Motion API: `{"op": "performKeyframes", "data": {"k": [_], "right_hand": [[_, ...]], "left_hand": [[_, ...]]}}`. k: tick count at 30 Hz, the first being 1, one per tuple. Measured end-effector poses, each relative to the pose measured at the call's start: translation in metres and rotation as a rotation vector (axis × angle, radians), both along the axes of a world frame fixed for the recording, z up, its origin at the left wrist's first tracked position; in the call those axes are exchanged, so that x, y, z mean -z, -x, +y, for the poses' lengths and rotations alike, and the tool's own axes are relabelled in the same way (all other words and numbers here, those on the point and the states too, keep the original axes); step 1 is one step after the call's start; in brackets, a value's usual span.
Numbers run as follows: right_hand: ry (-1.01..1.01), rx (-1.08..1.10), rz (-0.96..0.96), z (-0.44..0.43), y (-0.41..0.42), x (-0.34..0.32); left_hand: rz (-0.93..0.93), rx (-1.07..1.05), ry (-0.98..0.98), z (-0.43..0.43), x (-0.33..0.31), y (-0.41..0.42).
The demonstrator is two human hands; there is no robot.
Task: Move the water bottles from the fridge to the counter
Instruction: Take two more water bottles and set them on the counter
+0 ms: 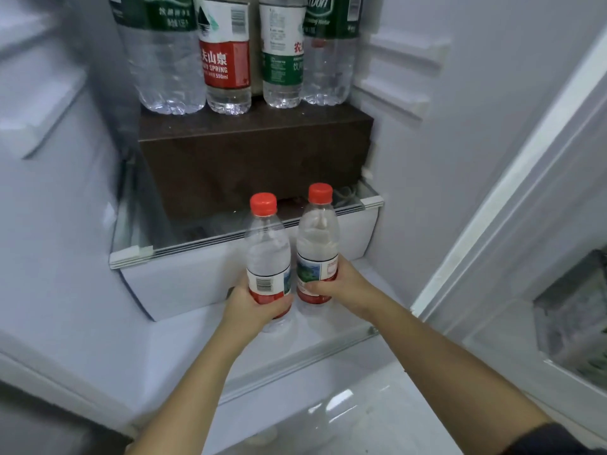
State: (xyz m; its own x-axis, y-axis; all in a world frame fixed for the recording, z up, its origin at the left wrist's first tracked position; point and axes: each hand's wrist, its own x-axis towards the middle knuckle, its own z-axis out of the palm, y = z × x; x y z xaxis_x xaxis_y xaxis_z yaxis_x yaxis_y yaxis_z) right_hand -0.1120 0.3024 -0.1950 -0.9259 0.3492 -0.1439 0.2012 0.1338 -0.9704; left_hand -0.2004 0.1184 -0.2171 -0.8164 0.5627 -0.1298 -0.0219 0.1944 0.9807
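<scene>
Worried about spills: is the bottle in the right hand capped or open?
Capped. The right hand grips its bottle upright, and a red cap sits on the neck.

Two clear bottles [267, 254] [317, 244], red caps [263, 203], red-white labels. Dark brown box [256, 159]. Back bottles: green labels [157, 11], one red-white [224, 44]. White fridge walls [59, 224].

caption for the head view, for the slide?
Left hand and right hand each grip a red-capped water bottle inside the open fridge; four more bottles stand above.
</scene>
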Motion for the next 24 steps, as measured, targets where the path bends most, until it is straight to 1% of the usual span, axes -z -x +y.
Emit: {"op": "performKeyframes", "data": {"k": [7, 13, 18, 21, 24], "right_hand": [[-0.004, 0.047, 0.015, -0.006, -0.013, -0.007], [-0.041, 0.083, 0.032, -0.021, -0.046, -0.009], [-0.040, 0.139, 0.005, -0.034, -0.098, -0.017], [-0.060, 0.178, 0.026, -0.044, -0.139, -0.028], [-0.091, 0.226, 0.034, -0.053, -0.191, -0.036]], "left_hand": [[0.006, 0.018, 0.005, 0.001, 0.000, 0.003], [0.146, 0.078, 0.008, 0.003, -0.007, -0.015], [0.229, 0.173, -0.010, -0.001, -0.020, -0.044], [0.217, 0.204, -0.041, -0.001, -0.026, -0.072], [0.201, 0.284, -0.025, 0.001, -0.028, -0.106]]}}
